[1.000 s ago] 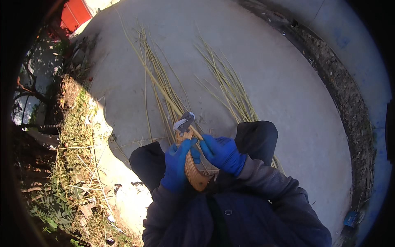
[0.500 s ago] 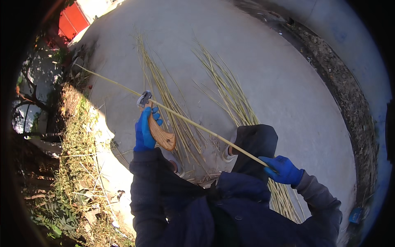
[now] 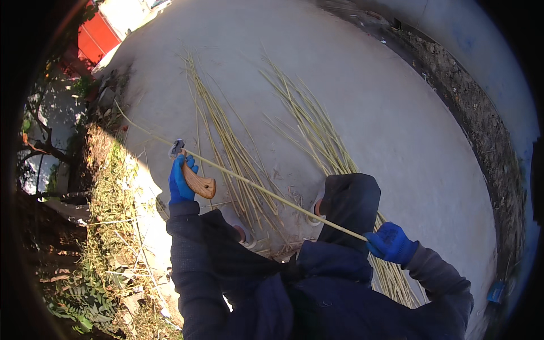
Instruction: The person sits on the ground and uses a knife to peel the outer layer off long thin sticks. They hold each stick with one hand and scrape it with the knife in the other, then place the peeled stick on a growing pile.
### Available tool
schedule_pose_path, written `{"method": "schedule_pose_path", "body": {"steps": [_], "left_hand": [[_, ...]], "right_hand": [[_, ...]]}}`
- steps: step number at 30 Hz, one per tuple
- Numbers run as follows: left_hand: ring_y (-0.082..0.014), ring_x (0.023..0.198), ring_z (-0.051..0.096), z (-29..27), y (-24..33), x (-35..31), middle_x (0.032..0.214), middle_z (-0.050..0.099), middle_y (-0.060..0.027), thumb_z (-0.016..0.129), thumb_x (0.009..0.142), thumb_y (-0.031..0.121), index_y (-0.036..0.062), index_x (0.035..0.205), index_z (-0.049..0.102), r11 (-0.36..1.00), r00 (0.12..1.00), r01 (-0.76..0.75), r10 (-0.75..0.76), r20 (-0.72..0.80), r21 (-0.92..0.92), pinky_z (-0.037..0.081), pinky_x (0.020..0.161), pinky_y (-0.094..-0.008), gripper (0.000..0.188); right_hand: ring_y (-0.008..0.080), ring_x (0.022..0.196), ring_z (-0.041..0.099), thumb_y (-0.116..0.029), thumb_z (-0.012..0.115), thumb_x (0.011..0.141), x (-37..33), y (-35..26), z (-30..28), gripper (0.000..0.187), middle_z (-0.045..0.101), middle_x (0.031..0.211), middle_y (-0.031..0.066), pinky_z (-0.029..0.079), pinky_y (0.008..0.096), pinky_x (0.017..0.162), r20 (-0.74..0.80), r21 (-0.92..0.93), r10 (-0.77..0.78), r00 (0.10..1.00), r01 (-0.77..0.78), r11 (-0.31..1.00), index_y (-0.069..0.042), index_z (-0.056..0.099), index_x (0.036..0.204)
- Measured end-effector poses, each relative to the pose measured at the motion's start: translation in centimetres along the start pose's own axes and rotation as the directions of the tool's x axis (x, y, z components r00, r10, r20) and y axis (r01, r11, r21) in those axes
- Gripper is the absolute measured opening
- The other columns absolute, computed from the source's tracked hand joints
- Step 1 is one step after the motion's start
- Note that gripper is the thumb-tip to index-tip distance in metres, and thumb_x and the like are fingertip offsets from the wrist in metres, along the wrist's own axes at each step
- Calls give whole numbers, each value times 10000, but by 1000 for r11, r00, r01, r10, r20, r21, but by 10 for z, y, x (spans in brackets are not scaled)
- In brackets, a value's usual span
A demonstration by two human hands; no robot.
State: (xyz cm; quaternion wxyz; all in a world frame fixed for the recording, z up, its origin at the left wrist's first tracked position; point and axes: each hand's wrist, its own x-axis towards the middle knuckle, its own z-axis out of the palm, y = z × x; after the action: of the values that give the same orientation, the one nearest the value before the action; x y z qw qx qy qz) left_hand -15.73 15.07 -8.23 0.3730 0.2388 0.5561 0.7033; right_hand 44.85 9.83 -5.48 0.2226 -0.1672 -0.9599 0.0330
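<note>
In my blue-gloved left hand (image 3: 180, 182) is a cutting tool with a curved wooden handle (image 3: 200, 182). Its small metal head (image 3: 177, 148) meets a long, thin, pale green cane stalk (image 3: 255, 185); the exact shape of the edge is too small to tell. The fingers wrap the grip just under the head. My right hand (image 3: 392, 243), also in a blue glove, is closed around the thicker end of the stalk, by my right knee. From there the stalk slants up across my lap to the far left, its thin tip bending beyond the tool.
Two loose piles of similar stalks lie on the concrete, one left pile (image 3: 226, 141) and one right pile (image 3: 311, 119) running under my right leg. Dry grass and leaves (image 3: 110, 209) border the left side. A gutter strip (image 3: 470, 107) runs along the wall at right.
My left hand and the tool have shifted left and slightly down along the stalk toward its thin end, which now bends more. My right hand keeps its grip, nearly in place.
</note>
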Motion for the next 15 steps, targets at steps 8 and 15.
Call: {"method": "schedule_pose_path", "body": {"steps": [8, 15], "left_hand": [[-186, 973, 626, 31, -5, -20, 1093, 638, -78, 644, 965, 356, 8, 1295, 571, 1000, 997, -3, 3, 76, 10, 533, 861, -349, 485], [-174, 856, 652, 150, -31, -142, 1003, 664, -89, 651, 971, 338, -14, 1195, 615, 954, 920, 297, -274, 280, -39, 569, 721, -314, 419]], "right_hand": [[303, 663, 625, -141, 694, 867, -5, 0, -39, 444, 633, 729, 140, 503, 411, 618, 235, 211, 446, 864, -493, 844, -74, 618, 1300], [345, 635, 646, -209, 593, 963, 165, 34, 63, 208, 649, 720, 143, 525, 425, 603, 169, 549, 458, 873, -469, 692, -79, 616, 1124]]}}
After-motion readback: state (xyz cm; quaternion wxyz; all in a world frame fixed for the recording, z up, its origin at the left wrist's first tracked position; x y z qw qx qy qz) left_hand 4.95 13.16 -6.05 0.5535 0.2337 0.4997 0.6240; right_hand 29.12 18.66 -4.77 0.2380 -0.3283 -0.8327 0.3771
